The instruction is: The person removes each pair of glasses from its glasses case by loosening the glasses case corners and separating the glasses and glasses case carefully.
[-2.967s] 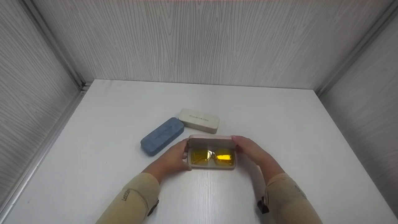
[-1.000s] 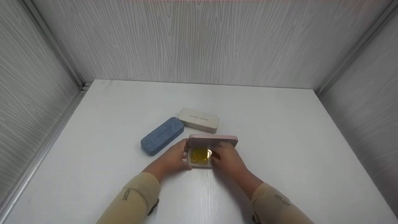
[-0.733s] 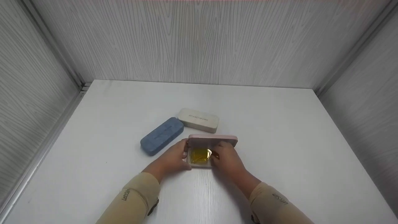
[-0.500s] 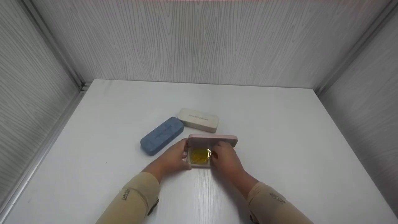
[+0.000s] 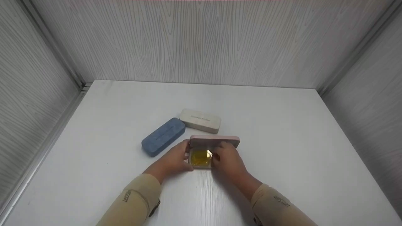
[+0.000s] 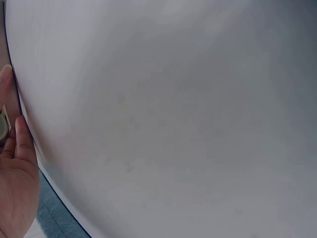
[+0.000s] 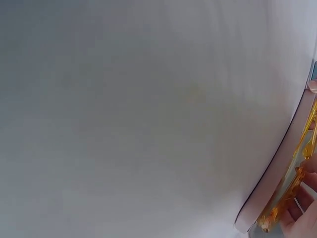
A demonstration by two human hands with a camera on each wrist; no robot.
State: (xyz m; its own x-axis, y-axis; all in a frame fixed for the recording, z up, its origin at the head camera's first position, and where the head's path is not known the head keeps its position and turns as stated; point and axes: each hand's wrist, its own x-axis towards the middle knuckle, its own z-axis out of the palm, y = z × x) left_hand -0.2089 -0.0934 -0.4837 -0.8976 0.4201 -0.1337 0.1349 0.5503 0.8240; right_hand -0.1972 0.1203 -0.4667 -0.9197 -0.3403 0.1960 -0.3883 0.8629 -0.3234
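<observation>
An opened pink glasses case (image 5: 216, 137) lies on the table with its lid tipped back. Inside it are yellow-lensed glasses (image 5: 200, 158); their right half is hidden behind my right hand (image 5: 230, 161). That hand reaches into the case from the right, and in the right wrist view its fingers pinch the glasses (image 7: 293, 186) just over the case wall (image 7: 270, 191). My left hand (image 5: 173, 159) grips the case's left end, thumb at the near corner and fingers behind. In the left wrist view the left hand (image 6: 19, 186) shows at the left border.
Beyond the left hand a closed blue glasses case (image 5: 164, 137) lies at a slant. Its far end meets a closed cream case (image 5: 200, 121) with small lettering. Wood-grain panels (image 5: 201, 44) wall the white table (image 5: 282, 131) at the back and both sides.
Three seconds ago the right hand was at the lid's right corner; it has moved left into the case and taken hold of the glasses, which have shifted slightly left. The left hand stays put.
</observation>
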